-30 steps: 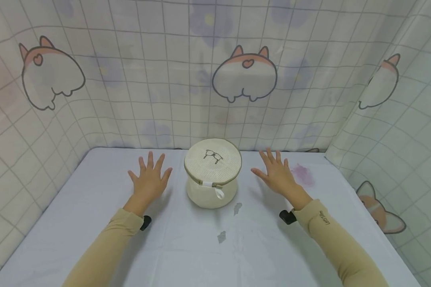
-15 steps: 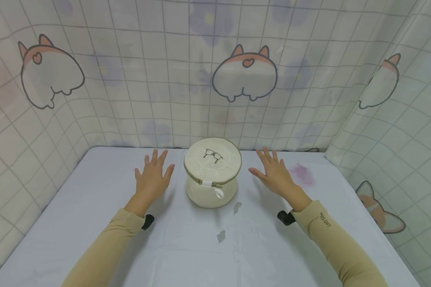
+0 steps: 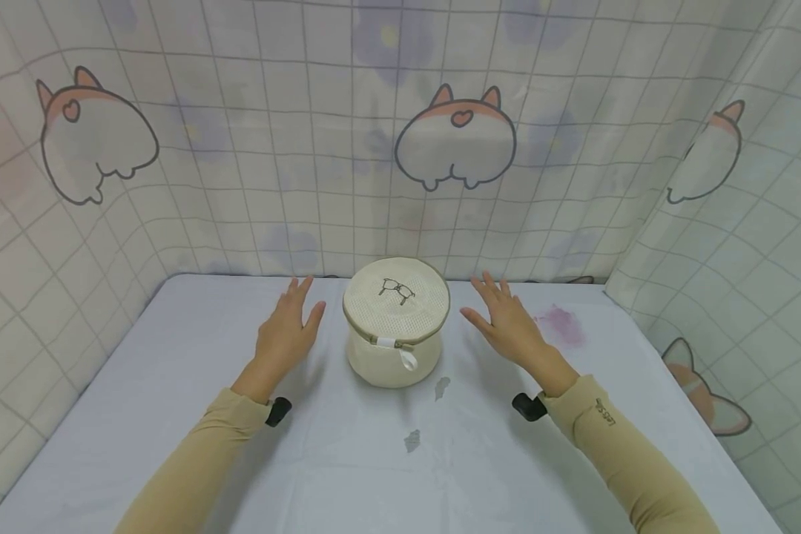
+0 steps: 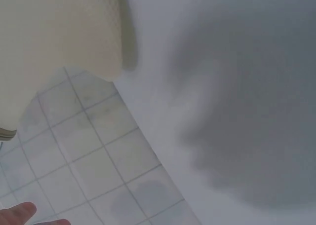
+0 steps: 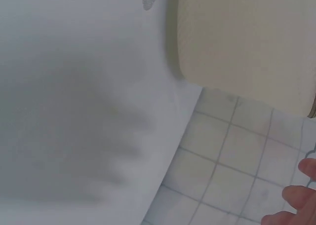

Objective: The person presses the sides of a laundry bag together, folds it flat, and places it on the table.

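Observation:
A round cream mesh laundry bag (image 3: 395, 319) stands upright on the table, its lid zipped round the edge. A glasses drawing marks the lid, and a white pull tab (image 3: 408, 360) hangs at the front. To its left, my left hand (image 3: 283, 334) is held over the table with straight fingers and the thumb apart. On the other side my right hand (image 3: 512, 326) mirrors it, fingers extended toward the back. Both hands are apart from the bag and hold nothing. The bag's side (image 4: 59, 32) fills the upper left of the left wrist view; fingertips (image 5: 296, 198) show in the right wrist view.
A white cloth covers the table (image 3: 347, 482), with two grey patches in front of the bag and a pink stain (image 3: 562, 326) at the right. A grid-patterned curtain (image 3: 274, 148) with corgi prints surrounds the back and sides.
My left hand has turned so its palm faces the bag more, and its spread fingers have drawn together. My right hand has moved slightly inward, its fingers closer together. The bag stays put.

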`<state>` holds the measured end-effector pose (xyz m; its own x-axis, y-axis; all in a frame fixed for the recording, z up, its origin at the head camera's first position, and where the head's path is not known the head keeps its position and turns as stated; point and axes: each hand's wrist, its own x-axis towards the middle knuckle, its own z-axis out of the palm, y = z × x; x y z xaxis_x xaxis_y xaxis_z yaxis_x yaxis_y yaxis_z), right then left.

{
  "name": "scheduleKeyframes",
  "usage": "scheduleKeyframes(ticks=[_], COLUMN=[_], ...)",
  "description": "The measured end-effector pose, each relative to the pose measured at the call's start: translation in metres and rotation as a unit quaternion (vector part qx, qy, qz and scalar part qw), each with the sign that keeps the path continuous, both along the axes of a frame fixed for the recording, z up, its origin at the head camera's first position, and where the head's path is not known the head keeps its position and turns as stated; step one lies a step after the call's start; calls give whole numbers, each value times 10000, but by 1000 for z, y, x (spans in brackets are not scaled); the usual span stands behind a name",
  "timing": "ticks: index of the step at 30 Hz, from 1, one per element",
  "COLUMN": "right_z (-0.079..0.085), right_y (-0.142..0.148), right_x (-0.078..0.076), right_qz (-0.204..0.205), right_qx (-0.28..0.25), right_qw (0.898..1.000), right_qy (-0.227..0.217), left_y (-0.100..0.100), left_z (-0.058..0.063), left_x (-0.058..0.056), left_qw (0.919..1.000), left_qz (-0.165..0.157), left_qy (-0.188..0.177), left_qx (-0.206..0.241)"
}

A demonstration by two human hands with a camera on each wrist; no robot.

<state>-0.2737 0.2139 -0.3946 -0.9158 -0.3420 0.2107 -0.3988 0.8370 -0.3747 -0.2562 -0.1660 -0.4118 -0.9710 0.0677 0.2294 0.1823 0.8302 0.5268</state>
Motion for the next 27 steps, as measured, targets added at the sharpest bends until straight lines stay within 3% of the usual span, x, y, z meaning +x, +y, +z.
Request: scheduleKeyframes(ticks=[6,15,23,27], right_z=[3,9,13,15], right_y=[-2,-8,-10,-12], right_x=[2,9,12,13], right_qz=[-7,5,49,97], right_qx=[-234,-732,-1091,-1359], right_qw=[9997,9970,9937,9902], right_qy=[-120,-271,-265,-294], left_y=[6,8,8,8], left_z=[4,6,11,14], left_x=[2,5,6,5], left_qw=[9965,9882,9700,9670], left_qz=[-79,-124,-161,-173], left_qy=[-202,-243,-569,-594], left_qx=[813,1505,2357,2473])
